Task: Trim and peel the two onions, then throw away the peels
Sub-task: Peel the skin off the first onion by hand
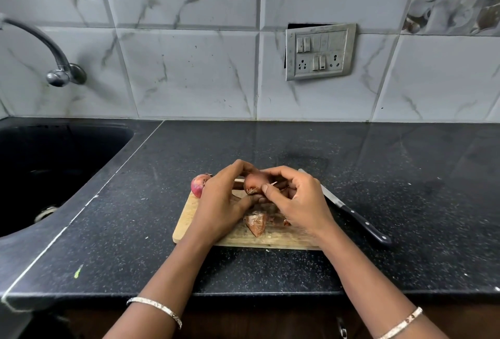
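Observation:
Above the wooden cutting board [189, 226], both hands hold one reddish onion [253, 182], its root end facing me. My left hand [224, 200] cups it from the left and below. My right hand [295, 198] pinches its papery skin at the right side. A second red onion [198, 184], skin on, rests at the board's far left corner, partly hidden by my left hand. Loose peels [256, 223] lie on the board under my hands.
A black-handled knife [354, 215] lies on the black counter just right of the board, blade pointing away. A dark sink [48, 165] with a tap [58, 66] is at the left. The tiled wall carries a switch panel [319, 52].

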Tool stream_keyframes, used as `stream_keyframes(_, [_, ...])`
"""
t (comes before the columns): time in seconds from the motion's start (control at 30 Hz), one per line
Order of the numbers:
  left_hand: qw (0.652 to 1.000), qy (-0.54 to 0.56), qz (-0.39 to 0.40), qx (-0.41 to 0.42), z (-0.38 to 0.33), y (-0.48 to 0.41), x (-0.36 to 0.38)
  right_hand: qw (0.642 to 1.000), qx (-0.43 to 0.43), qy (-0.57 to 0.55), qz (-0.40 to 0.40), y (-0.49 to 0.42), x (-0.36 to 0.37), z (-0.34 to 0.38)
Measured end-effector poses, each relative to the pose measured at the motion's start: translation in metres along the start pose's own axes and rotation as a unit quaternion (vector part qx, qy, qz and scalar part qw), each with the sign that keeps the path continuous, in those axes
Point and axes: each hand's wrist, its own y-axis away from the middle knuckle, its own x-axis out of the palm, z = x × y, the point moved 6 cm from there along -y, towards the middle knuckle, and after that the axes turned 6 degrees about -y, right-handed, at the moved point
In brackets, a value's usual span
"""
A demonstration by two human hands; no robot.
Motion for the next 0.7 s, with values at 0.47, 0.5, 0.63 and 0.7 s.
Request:
stream_keyframes(0.47, [0.999,-0.043,-0.017,0.029,-0.0054,0.0025,-0.0008,0.999,0.031,-0.036,-0.006,-0.0003,-0.0025,-0.0046])
stream_keyframes(0.5, [0.998,-0.052,-0.017,0.03,-0.0045,0.0026,0.0,0.999,0.032,-0.039,-0.007,-0.0002,-0.0027,-0.0044])
stream_keyframes(0.63, [0.997,-0.067,-0.015,0.032,-0.0025,0.0024,0.0019,0.999,0.025,-0.043,-0.007,0.0002,-0.003,-0.0025])
stream_keyframes(0.7, [0.997,-0.071,-0.016,0.033,-0.0026,0.0026,0.0022,0.999,0.023,-0.042,-0.006,0.0001,-0.0023,-0.0016])
